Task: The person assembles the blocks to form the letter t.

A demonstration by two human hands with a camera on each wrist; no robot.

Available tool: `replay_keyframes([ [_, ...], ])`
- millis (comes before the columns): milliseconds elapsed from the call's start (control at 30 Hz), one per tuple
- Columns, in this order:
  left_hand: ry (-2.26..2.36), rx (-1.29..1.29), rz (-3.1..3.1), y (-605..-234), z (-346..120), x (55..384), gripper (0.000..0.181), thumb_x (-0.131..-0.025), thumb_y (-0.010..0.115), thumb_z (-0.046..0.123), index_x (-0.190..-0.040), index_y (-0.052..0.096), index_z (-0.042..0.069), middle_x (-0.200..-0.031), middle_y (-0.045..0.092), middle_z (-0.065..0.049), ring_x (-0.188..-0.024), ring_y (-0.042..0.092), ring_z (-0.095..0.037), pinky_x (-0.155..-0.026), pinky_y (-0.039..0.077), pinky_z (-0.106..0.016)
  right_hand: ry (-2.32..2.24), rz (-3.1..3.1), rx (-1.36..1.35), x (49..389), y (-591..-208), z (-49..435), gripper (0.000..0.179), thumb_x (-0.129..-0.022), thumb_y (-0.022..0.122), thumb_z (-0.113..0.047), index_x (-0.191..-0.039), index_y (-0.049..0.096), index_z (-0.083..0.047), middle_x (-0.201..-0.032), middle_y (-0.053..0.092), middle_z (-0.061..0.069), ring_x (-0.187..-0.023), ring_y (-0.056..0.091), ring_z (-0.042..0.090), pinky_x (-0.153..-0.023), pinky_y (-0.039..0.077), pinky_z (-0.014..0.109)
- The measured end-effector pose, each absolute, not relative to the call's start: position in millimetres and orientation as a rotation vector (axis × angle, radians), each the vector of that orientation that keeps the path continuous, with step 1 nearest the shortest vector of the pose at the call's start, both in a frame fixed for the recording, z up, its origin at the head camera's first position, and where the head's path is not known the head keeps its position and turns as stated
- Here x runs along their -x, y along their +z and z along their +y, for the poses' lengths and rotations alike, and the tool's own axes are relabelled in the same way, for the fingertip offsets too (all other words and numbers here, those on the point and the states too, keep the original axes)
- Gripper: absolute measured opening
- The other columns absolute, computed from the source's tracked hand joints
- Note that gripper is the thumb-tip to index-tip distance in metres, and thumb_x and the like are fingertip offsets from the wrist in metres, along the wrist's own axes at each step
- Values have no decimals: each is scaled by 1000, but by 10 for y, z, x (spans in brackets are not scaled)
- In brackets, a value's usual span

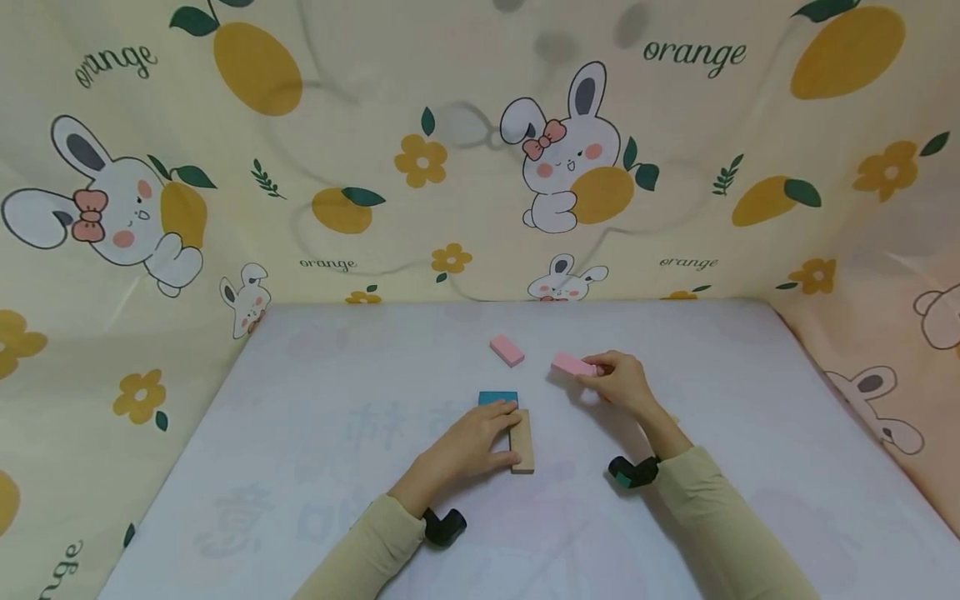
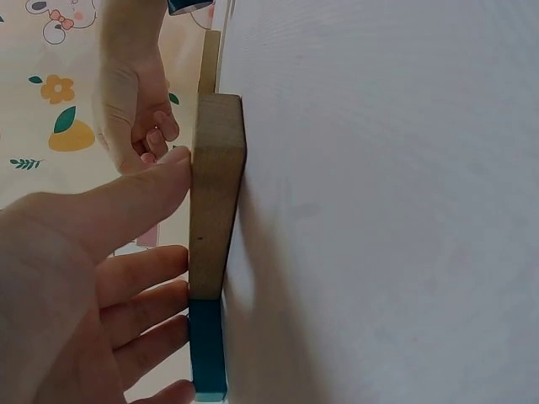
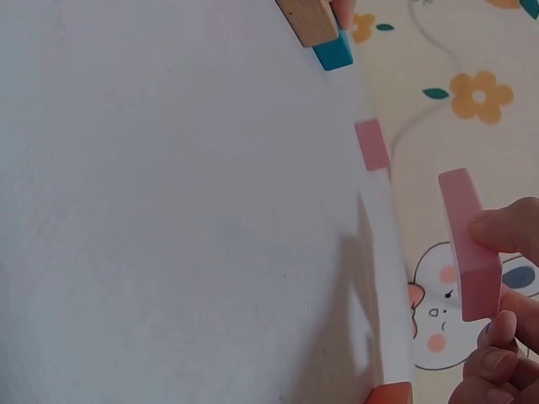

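My left hand point(image 1: 467, 439) rests on a blue block point(image 1: 498, 397) and a natural wood block point(image 1: 522, 446), which lie end to end at a corner. In the left wrist view, its thumb touches the wood block point(image 2: 215, 194) and its fairly straight fingers reach along to the blue block point(image 2: 207, 349). Off to the right, my right hand point(image 1: 621, 382) pinches a pink block point(image 1: 572, 365) between thumb and fingers, held above the table as its shadow shows. A second pink block point(image 1: 507, 350) lies beyond the blue one.
An orange block point(image 3: 390, 393) shows at the bottom edge of the right wrist view. Another wood piece point(image 2: 209, 63) stands behind the wood block in the left wrist view. A patterned cloth point(image 1: 450, 208) rises behind the white table point(image 1: 315, 392).
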State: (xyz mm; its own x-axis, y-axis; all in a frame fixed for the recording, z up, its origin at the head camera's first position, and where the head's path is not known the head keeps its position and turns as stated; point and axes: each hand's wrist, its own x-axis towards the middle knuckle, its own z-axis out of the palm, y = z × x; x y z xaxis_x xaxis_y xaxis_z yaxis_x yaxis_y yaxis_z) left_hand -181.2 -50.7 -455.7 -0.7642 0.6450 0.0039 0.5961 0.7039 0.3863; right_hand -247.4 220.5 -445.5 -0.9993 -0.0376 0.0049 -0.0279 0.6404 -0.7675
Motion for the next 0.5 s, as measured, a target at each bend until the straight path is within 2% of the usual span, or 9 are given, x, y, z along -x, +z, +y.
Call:
replay_keyframes([
  [200, 562, -1026, 2777, -4542, -509, 1813, 61, -89, 68, 37, -140, 50, 10, -151, 45, -11, -142, 41, -26, -117, 38, -41, -1311, 2851, 54, 2471, -4464, 2165, 36, -80, 75, -14, -110, 69, 6, -84, 59, 9, -76, 45, 13, -58, 39, 17],
  [500, 568, -1021, 2773, -4540, -505, 1813, 61, -89, 68, 37, -141, 50, 10, -151, 45, -11, -143, 41, -26, -117, 38, -40, -1313, 2884, 106, 2446, -4485, 2127, 35, -78, 76, -12, -107, 70, 6, -80, 59, 9, -75, 45, 12, -59, 36, 17],
])
